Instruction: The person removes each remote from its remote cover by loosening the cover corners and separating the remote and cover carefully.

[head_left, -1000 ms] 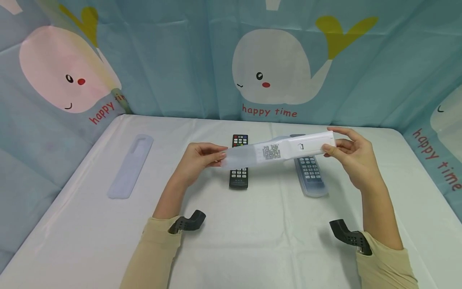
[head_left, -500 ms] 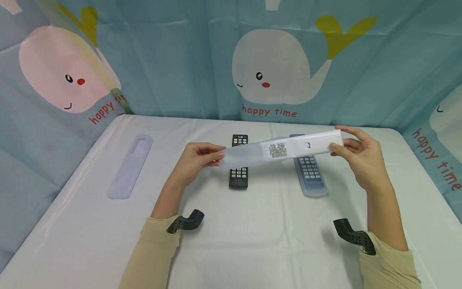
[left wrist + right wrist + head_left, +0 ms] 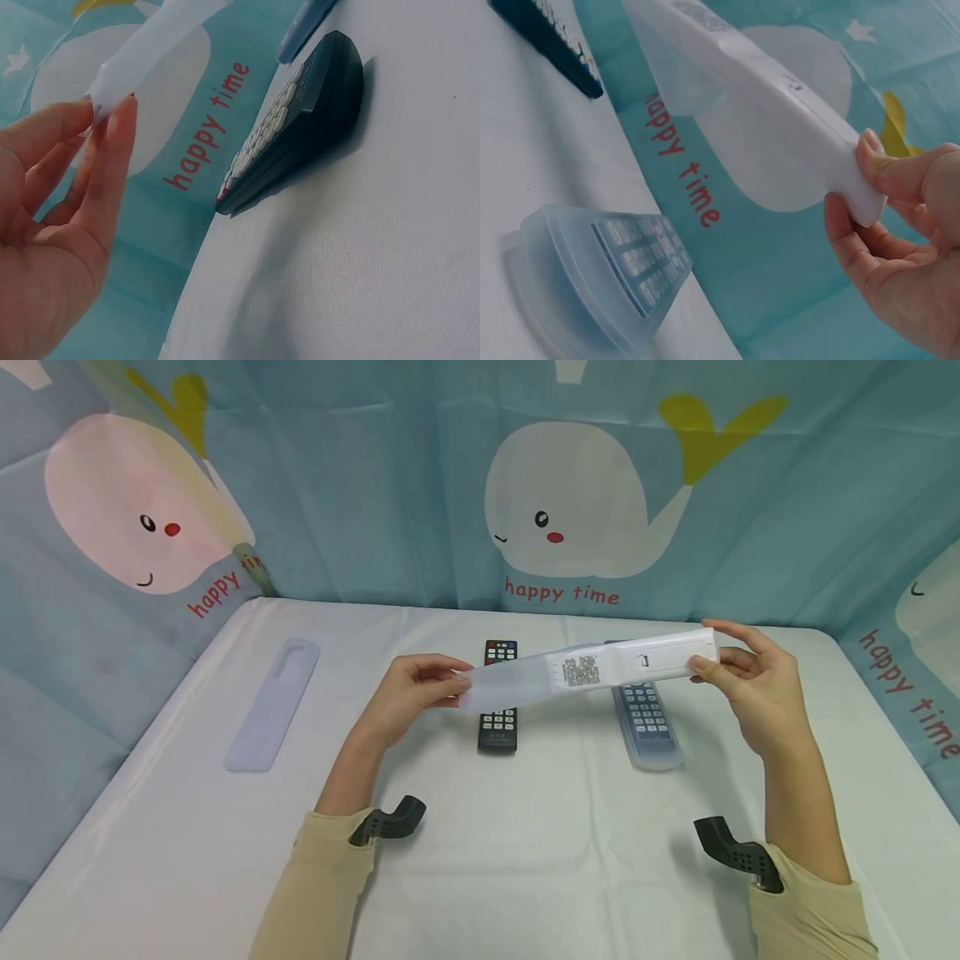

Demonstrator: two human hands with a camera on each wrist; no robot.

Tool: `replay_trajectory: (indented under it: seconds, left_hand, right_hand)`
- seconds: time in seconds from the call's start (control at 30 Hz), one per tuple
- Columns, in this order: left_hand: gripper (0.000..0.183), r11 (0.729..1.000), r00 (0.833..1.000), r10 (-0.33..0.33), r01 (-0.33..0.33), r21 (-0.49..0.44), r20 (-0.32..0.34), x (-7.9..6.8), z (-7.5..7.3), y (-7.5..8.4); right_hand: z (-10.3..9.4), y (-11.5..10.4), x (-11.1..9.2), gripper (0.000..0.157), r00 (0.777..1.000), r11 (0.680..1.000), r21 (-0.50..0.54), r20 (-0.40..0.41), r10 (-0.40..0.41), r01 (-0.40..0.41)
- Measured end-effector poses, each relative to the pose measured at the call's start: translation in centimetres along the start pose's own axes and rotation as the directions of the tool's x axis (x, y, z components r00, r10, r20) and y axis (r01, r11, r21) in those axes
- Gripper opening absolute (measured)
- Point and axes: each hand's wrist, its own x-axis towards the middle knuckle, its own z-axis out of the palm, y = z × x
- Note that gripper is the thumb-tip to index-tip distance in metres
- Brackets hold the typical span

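Note:
A white remote control [image 3: 660, 658], back side up with a printed label, hangs above the table, its left part inside a translucent sleeve [image 3: 506, 685]. My left hand [image 3: 401, 697] pinches the sleeve's left end between thumb and fingers. At the other end, my right hand [image 3: 757, 693] grips the bare end of the white remote, thumb in front and fingers behind. Beneath the sleeve lies a black remote [image 3: 498, 735], its middle covered from the head view. Partly behind the white remote rests another remote in a translucent cover [image 3: 651, 735], buttons up.
A translucent cover [image 3: 272, 706] lies flat at the left of the white-clothed table [image 3: 495, 893]. Behind the table hangs a blue curtain [image 3: 360, 485] printed with whales. Black wrist mounts [image 3: 390, 820] stick out from both sleeves.
My right hand has moved a little to the right with the white remote, and more bare sleeve shows between the label and my left hand. The left hand stays nearly in place.

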Motion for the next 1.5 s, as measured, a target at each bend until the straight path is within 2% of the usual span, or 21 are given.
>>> replay_trajectory:
  seconds: [0.1, 0.27, 0.37, 0.5, 0.7, 0.97, 1.3, 1.5]
  left_hand:
    - [0.031, 1.0, 0.999, 0.003, -0.005, 0.028, 0.046, 0.0, 0.2, 0.0]
    - [0.034, 0.997, 0.995, -0.036, 0.029, 0.076, 0.089, 0.0, 1.0, -0.1]
    - [0.035, 0.993, 0.993, -0.053, 0.042, 0.107, 0.104, 0.1, 1.6, -0.1]
    - [0.035, 0.99, 0.992, -0.047, 0.03, 0.138, 0.119, 0.0, 2.4, 0.1]
    - [0.031, 0.981, 0.992, -0.013, -0.012, 0.193, 0.126, 0.0, 3.1, 0.2]
    - [0.03, 0.975, 0.991, -0.005, -0.024, 0.222, 0.131, -0.1, 3.8, 0.3]
    - [0.029, 0.966, 0.993, -0.013, -0.018, 0.257, 0.116, -0.2, 4.5, 0.4]
    - [0.025, 0.97, 0.996, 0.022, -0.043, 0.241, 0.088, -0.2, 4.8, 0.6]
  right_hand:
    - [0.2, -0.1, -0.1, 0.051, 1.0, 1.0, -0.016, -0.025, -0.005, 0.004]
    - [0.8, -0.3, -0.1, 0.053, 0.998, 0.999, -0.025, -0.06, -0.036, 0.034]
    - [1.3, -0.4, -0.1, 0.052, 0.996, 0.997, 0.023, -0.05, -0.07, 0.071]
    - [2.1, -0.5, -0.2, 0.052, 0.995, 0.995, 0.024, -0.038, -0.096, 0.097]
    - [3.0, -0.8, -0.3, 0.053, 0.993, 0.989, -0.107, -0.035, -0.111, 0.107]
    - [3.4, -1.1, -0.6, 0.054, 0.989, 0.971, -0.193, -0.005, -0.147, 0.143]
    - [3.5, -1.2, -0.8, 0.051, 0.979, 0.96, -0.194, 0.032, -0.201, 0.204]
    - [3.5, -1.5, -0.9, 0.054, 0.974, 0.961, -0.156, 0.049, -0.222, 0.227]
